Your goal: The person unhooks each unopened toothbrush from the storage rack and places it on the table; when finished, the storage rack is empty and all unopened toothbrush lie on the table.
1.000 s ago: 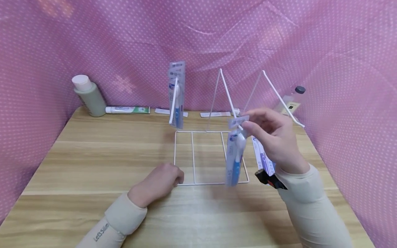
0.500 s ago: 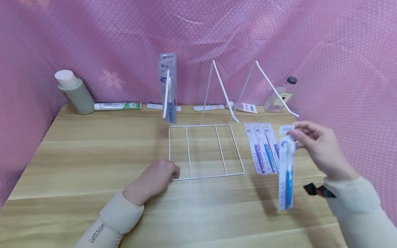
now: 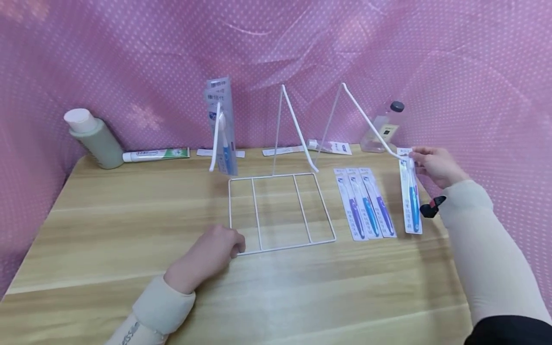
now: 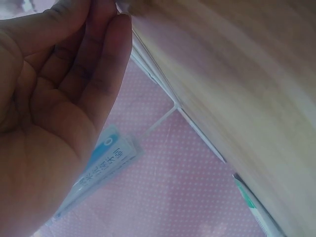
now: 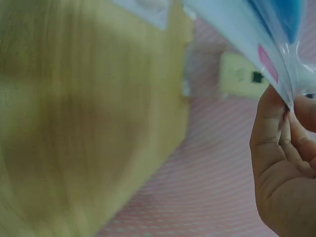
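At three o'clock, right hand [image 3: 437, 166] pinches carded toothbrush [image 3: 411, 199] at wire hook [image 3: 366, 116], presumably for hanging; next move calls for aligned threading. At seven, left hand [image 3: 208, 258] pinches rack [image 3: 256, 211].

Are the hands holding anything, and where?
The right hand pinches a packaged toothbrush by its side near the top. The left hand holds the wire rack by its base's near left corner.

We note, left of the right grip [image 3: 437, 165], a clear black-capped bottle [image 3: 386, 132] near, a green-ended tube [image 3: 157, 154] and white-capped bottle [image 3: 100, 145] well apart, and pink dotted cloth [image 3: 276, 43] behind.
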`<state>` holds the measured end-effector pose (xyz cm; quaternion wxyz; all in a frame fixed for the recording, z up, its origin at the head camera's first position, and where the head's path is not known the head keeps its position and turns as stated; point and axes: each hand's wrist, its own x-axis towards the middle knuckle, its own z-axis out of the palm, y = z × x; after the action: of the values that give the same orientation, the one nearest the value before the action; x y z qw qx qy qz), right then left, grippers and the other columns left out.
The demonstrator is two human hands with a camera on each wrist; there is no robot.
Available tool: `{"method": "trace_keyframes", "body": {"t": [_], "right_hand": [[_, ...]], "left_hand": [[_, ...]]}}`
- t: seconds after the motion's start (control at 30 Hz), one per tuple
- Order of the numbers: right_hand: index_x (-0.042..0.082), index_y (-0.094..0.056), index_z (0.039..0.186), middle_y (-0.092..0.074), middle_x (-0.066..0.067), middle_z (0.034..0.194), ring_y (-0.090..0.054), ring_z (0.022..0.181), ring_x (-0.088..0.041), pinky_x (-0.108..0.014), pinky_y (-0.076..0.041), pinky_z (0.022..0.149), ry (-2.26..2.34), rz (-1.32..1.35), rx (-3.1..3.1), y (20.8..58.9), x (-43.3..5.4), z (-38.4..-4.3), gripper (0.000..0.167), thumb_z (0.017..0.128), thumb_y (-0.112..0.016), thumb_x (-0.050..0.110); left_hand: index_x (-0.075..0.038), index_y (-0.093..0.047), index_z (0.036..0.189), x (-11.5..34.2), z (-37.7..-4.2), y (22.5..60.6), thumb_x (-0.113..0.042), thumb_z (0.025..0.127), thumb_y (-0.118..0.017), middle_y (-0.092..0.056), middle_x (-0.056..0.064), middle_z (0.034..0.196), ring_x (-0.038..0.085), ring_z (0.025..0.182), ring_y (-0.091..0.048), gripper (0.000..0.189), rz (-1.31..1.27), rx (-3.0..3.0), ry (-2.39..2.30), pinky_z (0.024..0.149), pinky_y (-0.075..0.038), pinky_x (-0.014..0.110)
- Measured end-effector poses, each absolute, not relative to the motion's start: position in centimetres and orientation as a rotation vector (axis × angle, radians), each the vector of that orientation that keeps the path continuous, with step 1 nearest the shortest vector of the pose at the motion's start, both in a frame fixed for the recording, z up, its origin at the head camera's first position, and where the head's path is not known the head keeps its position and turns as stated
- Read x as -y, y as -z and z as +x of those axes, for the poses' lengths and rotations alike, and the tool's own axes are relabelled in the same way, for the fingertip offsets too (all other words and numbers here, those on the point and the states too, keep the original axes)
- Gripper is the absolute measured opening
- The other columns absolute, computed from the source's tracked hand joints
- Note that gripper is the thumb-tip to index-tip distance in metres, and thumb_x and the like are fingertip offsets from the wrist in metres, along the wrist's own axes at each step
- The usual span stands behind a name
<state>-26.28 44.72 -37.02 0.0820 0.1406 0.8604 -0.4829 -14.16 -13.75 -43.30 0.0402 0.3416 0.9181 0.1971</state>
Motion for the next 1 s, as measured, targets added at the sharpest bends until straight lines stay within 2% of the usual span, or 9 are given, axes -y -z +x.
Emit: {"method": "trace_keyframes", "body": {"t": [0.1,0.2,0.37,0.5,0.7,1.0], "right_hand": [[-0.006,-0.035,0.157,-0.061,0.024,0.089,-0.058,0.087,0.004,-0.017,-0.055,0.081,1.416,0.424,-2.54,38.3,-45.3,-27.0,0.056,0.112,-0.048,0.024],[-0.007,-0.037,0.156,-0.061,0.022,0.091,-0.058,0.089,0.002,-0.018,-0.056,0.082,1.417,0.448,-2.513,39.5,-45.3,-27.6,0.053,0.112,-0.048,0.021],[-0.004,-0.051,0.137,-0.059,0.014,0.091,-0.057,0.086,-0.002,-0.021,-0.056,0.077,1.419,0.468,-2.46,41.4,-44.8,-28.3,0.036,0.11,-0.052,0.02],[-0.003,-0.053,0.13,-0.06,0.009,0.087,-0.058,0.08,-0.005,-0.023,-0.056,0.073,1.392,0.464,-2.449,42.6,-44.5,-28.5,0.027,0.11,-0.051,0.016],[-0.007,-0.049,0.131,-0.061,0.005,0.087,-0.06,0.079,-0.006,-0.024,-0.058,0.073,1.3,0.487,-2.488,43.6,-44.3,-28.5,0.028,0.11,-0.048,0.011],[-0.011,-0.047,0.14,-0.064,0.004,0.087,-0.062,0.078,-0.005,-0.023,-0.059,0.072,1.244,0.495,-2.539,44.6,-43.8,-29.2,0.037,0.11,-0.049,0.011]], "left_hand": [[-0.014,-0.077,0.08,13.7,-13.9,43.1,0.015,0.075,-0.065,-0.067,-0.007,0.073,0.009,0.07,-0.06,0.031,1.039,-2.814,-0.617,0.068,-0.055,0.029],[-0.013,-0.077,0.08,13.7,-13.8,42.7,0.016,0.075,-0.065,-0.068,-0.006,0.074,0.009,0.071,-0.062,0.032,1.01,-2.817,-0.626,0.069,-0.056,0.03],[-0.013,-0.078,0.082,13.7,-13.8,42.8,0.017,0.076,-0.066,-0.07,-0.005,0.076,0.009,0.073,-0.064,0.033,0.985,-2.805,-0.622,0.071,-0.058,0.03],[-0.014,-0.078,0.082,13.7,-13.8,43.1,0.017,0.074,-0.065,-0.069,-0.006,0.074,0.008,0.072,-0.062,0.035,0.991,-2.795,-0.627,0.07,-0.057,0.029],[-0.014,-0.077,0.08,13.6,-13.8,43.5,0.017,0.073,-0.063,-0.066,-0.008,0.073,0.007,0.07,-0.059,0.036,0.991,-2.79,-0.625,0.068,-0.055,0.027],[-0.014,-0.077,0.08,13.6,-14.0,43.4,0.017,0.074,-0.064,-0.065,-0.008,0.072,0.007,0.07,-0.059,0.034,0.97,-2.801,-0.631,0.068,-0.055,0.027]]}}
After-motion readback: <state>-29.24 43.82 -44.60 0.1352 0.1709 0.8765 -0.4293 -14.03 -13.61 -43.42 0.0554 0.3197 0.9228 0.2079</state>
